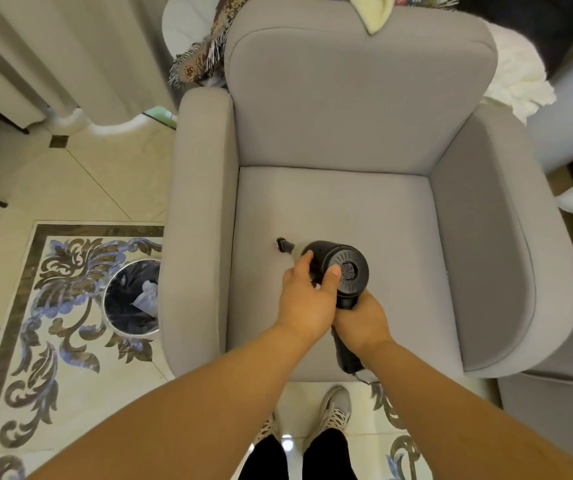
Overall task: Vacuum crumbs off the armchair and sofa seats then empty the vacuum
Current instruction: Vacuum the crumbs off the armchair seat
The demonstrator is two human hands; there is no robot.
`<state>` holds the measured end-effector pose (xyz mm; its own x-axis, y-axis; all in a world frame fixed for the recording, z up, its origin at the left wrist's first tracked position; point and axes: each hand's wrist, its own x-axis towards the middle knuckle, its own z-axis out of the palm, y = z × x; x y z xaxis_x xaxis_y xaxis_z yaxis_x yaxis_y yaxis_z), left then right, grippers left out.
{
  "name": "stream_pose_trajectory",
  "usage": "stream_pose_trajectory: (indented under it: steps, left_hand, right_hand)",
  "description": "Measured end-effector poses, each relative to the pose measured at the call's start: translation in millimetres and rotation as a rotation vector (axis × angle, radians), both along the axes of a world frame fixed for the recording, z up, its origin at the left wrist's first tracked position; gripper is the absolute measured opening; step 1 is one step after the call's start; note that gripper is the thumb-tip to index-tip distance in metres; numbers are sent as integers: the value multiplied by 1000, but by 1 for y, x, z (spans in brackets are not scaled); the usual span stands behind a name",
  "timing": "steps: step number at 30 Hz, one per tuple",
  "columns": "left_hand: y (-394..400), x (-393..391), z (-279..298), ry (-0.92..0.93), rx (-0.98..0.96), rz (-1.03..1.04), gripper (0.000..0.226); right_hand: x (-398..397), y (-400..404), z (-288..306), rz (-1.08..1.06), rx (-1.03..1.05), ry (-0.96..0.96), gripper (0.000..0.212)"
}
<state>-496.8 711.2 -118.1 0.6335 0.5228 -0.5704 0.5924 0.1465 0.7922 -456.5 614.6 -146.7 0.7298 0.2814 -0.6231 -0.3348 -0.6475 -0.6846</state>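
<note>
Grey armchair (330, 209): black handheld vacuum (333, 268) over its seat, nozzle touching the cushion; left hand (304, 299) clasps the body, right hand (361, 322) grips the handle. Bin (113, 318) left of the armchair holds crumpled paper (146, 296).

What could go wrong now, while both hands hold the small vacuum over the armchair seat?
1. The nozzle is narrow and covers only the front left of the seat, so crumbs elsewhere may be missed.
2. The left hand lies over the rear of the vacuum, with its thumb near the vent, and might block airflow.
3. The bin stands beside the armchair, partly hidden by its arm, so emptying could spill onto the floor.
</note>
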Motion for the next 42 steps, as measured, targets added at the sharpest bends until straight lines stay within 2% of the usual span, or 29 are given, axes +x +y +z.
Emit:
stream_pose_trajectory:
  steps: [7, 13, 19, 26, 30, 35, 42]
  left_hand:
    - [23, -4, -14, 58, 12, -28, 59]
    - [4, -3, -1, 10, -40, -46, 60]
    - [18, 12, 9, -57, 27, -9, 60]
    - [46, 13, -12, 61, 88, 24, 57]
    - [21, 4, -8, 86, 73, 22, 58]
    - [10, 23, 10, 74, 54, 77, 55]
    - [42, 80, 16, -9, 93, 87, 57]
  right_hand:
    - [-2, 18, -21, 54, -22, 18, 40]
    - [-1, -6, 1, 51, -79, 9, 38]
    - [17, 18, 12, 21, 28, -33, 31]
    - [22, 49, -21, 127, 50, 23, 41]
    - [13, 21, -16, 127, -8, 79, 33]
    - [39, 10, 4, 183, -46, 94, 36]
    - [97, 48, 3, 169, 48, -31, 46]
